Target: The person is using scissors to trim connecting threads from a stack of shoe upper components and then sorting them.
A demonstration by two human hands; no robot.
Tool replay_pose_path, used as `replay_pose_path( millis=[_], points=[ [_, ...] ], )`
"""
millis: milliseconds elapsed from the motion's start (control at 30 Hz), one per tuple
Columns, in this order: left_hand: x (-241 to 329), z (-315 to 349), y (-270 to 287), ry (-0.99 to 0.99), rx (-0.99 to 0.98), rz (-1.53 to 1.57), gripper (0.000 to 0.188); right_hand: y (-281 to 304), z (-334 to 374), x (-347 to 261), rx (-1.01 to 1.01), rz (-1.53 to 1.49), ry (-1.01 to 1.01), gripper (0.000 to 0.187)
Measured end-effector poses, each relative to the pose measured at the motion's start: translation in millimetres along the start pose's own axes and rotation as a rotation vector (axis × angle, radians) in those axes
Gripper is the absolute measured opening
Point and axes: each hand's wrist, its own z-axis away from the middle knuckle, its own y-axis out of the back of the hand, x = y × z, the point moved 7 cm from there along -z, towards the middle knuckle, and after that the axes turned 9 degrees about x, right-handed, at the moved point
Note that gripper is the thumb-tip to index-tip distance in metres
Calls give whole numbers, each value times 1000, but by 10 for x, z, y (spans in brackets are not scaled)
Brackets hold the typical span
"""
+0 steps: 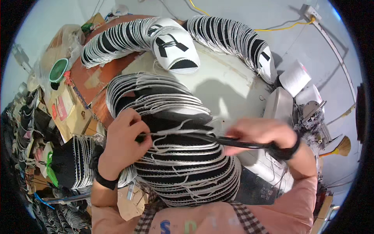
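Observation:
A long stack of rounded black-and-white fabric panels (187,169) with white corded edges fans out in front of me, reaching close to my body. Across it lies a thin dark panel (185,133), seen almost edge-on, with a pale cord along part of it. My left hand (130,134) pinches its left end between thumb and fingers. My right hand (261,134) is blurred by motion and closed around the glossy black right part. Both wrists wear black bands. Loose white threads trail over the stack beneath my hands.
More fanned panels curve along the table's back left (117,41) and back right (230,39). A white panel with black marks (175,48) faces up between them. White thread cones (295,78) and a machine part (311,113) stand right. A green basket (58,70) sits left.

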Motion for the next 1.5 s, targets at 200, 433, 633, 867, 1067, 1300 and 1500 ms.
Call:
replay_pose_path(
  millis=[200, 433, 633, 867, 1067, 1300, 1500],
  points=[
    [80, 18, 23, -68, 51, 112, 19, -99, 200, 234, -200, -253, -122, 75],
    [126, 23, -25, -134, -46, 7, 20, -80, -441, 24, 79, -79, -60, 81],
    [199, -91, -23, -20, -49, -27, 34, -220, -182, 191, 68, -30, -143, 83],
    [59, 64, -18, 4, -6, -42, 52, -31, 308, 150, 38, -101, 45, 71],
    [131, 27, -36, -13, -15, 37, 85, -83, -200, 108, -158, -186, -94, 80],
    [88, 96, -55, -58, 33, -3, 50, 86, -206, -19, 39, 31, 84, 69],
    [85, 99, 10, -58, 84, 4, 34, 87, -59, 44, -233, -93, -112, 83]
  ],
)
